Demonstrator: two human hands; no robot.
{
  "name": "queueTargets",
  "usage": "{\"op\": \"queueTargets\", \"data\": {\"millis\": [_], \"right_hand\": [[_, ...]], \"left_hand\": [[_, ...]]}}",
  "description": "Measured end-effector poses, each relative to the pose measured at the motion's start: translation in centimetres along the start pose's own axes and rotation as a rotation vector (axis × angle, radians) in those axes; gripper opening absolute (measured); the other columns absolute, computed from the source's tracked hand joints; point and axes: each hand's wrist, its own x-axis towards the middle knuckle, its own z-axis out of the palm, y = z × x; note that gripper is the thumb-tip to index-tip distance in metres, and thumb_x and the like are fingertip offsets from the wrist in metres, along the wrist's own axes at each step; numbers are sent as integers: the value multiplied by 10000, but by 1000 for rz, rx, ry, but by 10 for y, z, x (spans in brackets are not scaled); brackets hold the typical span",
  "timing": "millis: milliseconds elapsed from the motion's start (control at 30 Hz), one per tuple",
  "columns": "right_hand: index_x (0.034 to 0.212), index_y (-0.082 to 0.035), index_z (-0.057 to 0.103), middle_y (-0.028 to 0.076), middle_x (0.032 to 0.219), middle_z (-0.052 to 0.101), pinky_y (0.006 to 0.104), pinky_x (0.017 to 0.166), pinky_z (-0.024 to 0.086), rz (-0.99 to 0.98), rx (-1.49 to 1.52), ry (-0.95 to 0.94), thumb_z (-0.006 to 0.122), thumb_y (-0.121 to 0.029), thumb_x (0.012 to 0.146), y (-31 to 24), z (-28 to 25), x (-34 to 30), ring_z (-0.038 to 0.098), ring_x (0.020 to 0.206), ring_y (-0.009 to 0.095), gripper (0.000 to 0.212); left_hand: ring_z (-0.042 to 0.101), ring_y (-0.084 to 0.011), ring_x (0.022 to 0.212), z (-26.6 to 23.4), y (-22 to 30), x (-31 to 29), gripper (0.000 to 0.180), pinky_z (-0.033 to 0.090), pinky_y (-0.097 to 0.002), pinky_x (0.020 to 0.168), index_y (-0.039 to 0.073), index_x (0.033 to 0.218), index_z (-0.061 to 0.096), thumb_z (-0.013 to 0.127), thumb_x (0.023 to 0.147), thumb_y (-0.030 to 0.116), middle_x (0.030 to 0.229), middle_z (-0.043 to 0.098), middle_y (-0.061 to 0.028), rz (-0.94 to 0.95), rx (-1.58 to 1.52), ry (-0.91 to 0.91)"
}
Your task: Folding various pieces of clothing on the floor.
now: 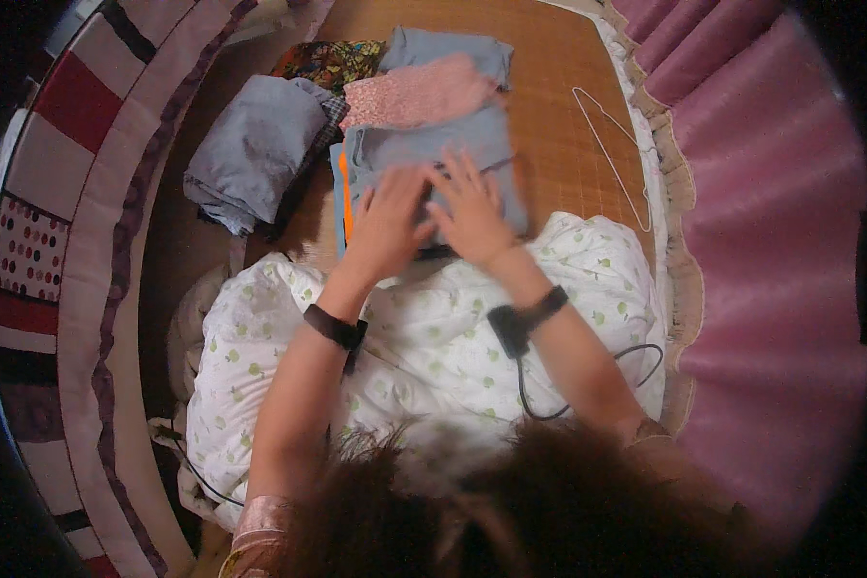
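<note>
Both of my hands lie over a stack of folded grey-blue clothes (433,144) with an orange edge showing at its left side. My left hand (390,217) rests on the stack with its fingers stretched forward, slightly blurred. Beside it, my right hand (472,212) is flat too, its fingers spread. The two hands almost meet at the thumbs, and neither holds anything. Just beyond the fingertips, a folded pink patterned garment (419,91) overlaps the far part of the stack. Each wrist wears a black band.
A grey folded pile (255,144) lies left, a dark floral cloth (332,63) and another blue-grey folded garment (453,48) farther back. A white hanger (615,159) lies right on the brown mat (559,125). A white quilt (414,328) is bunched nearest me. Pink curtain (761,212) hangs right.
</note>
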Motion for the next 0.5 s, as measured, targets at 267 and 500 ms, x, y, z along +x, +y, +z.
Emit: {"op": "queueTargets", "data": {"millis": [267, 500], "right_hand": [[1525, -156, 217, 73, 1609, 97, 576, 1153, 38, 392, -154, -172, 320, -445, 997, 13, -5, -4, 74, 1479, 284, 611], [1507, -105, 263, 93, 1600, 133, 590, 1143, 64, 324, -129, 202, 361, -455, 979, 23, -10, 5, 86, 1477, 287, 640]], "left_hand": [[140, -263, 1473, 8, -8, -12, 707, 144, -515, 1155, 129, 1533, 183, 407, 976, 502, 1598, 158, -78, -257, 161, -233], [140, -269, 1473, 2, -3, -1, 726, 144, -521, 1149, 75, 1526, 170, 405, 980, 492, 1591, 160, -124, -295, 110, 127]]}}
